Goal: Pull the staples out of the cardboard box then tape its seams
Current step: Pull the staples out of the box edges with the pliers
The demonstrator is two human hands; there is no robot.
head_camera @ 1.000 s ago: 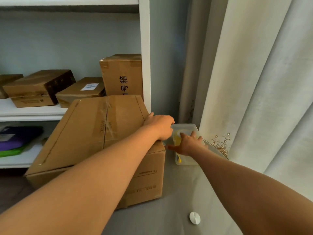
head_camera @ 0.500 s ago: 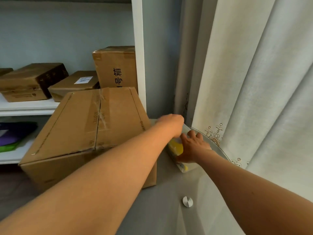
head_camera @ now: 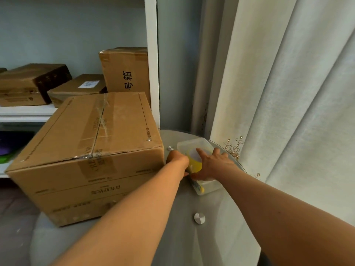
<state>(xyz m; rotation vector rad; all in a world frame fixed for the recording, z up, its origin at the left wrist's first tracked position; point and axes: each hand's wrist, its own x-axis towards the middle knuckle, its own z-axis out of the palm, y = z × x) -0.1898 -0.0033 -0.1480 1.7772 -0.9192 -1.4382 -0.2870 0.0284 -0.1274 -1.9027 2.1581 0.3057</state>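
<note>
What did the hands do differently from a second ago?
The left hand left the big cardboard box corner and came down beside the yellow tape roll. The right hand stayed on the roll in the clear plastic tray. The box and tray stayed put.

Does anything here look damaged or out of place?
Yes. The large brown cardboard box on the round grey table has wrinkled, peeling clear tape along its top seam, torn and frayed at the front edge. Its printed text reads upside down, so it seems to sit inverted.
</note>
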